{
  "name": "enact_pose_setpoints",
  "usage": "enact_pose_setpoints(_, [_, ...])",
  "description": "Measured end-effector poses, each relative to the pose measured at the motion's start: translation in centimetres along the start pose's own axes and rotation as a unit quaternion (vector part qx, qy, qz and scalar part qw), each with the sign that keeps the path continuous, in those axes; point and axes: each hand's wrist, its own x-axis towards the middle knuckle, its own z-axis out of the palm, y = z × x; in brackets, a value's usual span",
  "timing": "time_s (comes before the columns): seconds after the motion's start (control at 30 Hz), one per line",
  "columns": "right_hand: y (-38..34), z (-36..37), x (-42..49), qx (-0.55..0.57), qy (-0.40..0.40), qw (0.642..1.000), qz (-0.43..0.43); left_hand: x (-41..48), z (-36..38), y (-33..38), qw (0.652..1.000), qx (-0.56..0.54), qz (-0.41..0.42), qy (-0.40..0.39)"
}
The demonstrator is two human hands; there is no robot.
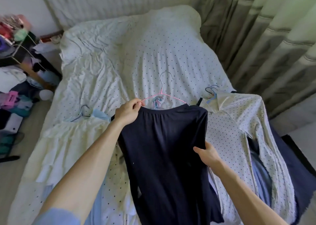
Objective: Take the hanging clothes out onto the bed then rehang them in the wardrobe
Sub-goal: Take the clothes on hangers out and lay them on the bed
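Observation:
A dark navy top (164, 147) hangs on a pink wire hanger (161, 94) over the foot of the bed (153, 50). My left hand (127, 112) pinches the hanger's left shoulder. My right hand (207, 154) grips the right edge of the navy top, thumb on the front. A pale ruffled garment (68, 139) on a dark hanger lies at the left. On the right lies a white dotted shirt (239, 125) on blue hangers, with dark clothing under it. More hanger hooks show bunched under the pink hanger.
The bed has a white dotted cover and fills the middle. Grey-green curtains (265, 36) hang close along its right side. A cluttered pile of clothes and a rack (18, 62) crowds the floor at the left. Pale floor shows lower left.

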Motion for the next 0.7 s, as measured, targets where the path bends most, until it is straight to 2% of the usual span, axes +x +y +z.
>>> enact_pose_setpoints(0.27, [-1.7,5.1,14.6,-0.051,0.037,0.994,0.092,14.7,9.8,-8.9,0.993,0.063,-0.068,0.076])
enact_pose_setpoints(0.4, [-0.9,6.1,19.7,-0.111,0.062,0.985,0.114,19.5,15.2,-11.5,0.988,0.104,-0.064,0.098])
enact_pose_setpoints(0.53, [0.8,7.3,24.0,-0.244,0.074,0.962,0.096,23.1,20.2,-14.5,0.986,0.119,-0.087,0.077])
enact_pose_setpoints(0.63, [1.7,8.5,26.6,-0.326,0.044,0.941,0.081,24.3,23.6,-17.0,0.982,0.107,-0.156,0.020])
enact_pose_setpoints(0.7, [2.2,9.3,28.0,-0.364,0.022,0.927,0.085,24.3,25.6,-18.2,0.976,0.106,-0.187,0.019])
